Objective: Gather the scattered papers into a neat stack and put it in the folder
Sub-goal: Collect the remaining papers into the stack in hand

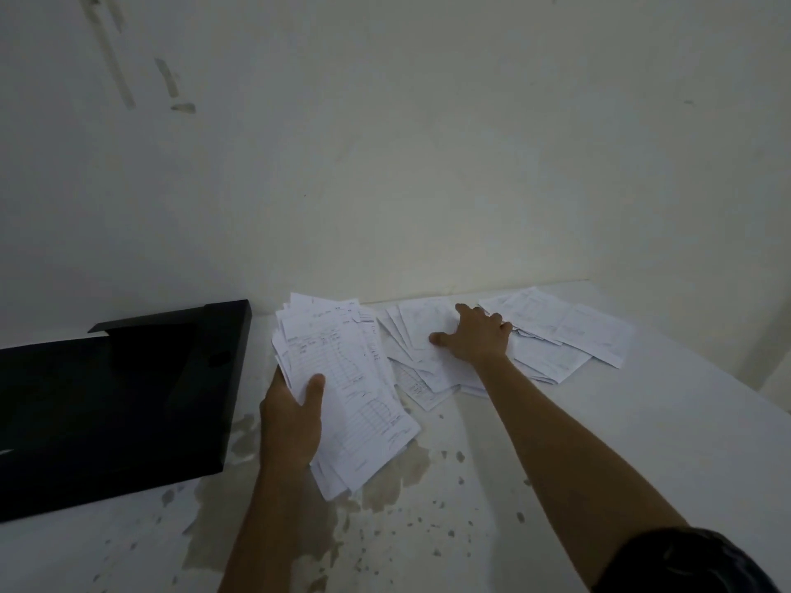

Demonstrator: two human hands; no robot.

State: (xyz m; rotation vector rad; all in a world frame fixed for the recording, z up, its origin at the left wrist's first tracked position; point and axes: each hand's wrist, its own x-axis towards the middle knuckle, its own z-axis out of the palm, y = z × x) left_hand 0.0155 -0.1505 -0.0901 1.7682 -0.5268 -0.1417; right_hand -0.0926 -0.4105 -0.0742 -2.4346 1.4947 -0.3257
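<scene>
The left hand (295, 417) grips a gathered stack of papers (342, 378), thumb on top, just right of the open black folder (115, 404). The right hand (473, 336) presses flat, fingers spread, on the scattered papers (556, 331) lying on the stained tabletop (599, 442) near the wall.

Thin white printed papers (535, 336), matt and creased, lie at centre frame; a held sheaf (355, 378) shows ruled forms. The black folder (128, 400) at left looks like smooth matt plastic or card. The white counter (642, 442) is stained and chipped, under a scuffed matt painted wall (428, 143).
</scene>
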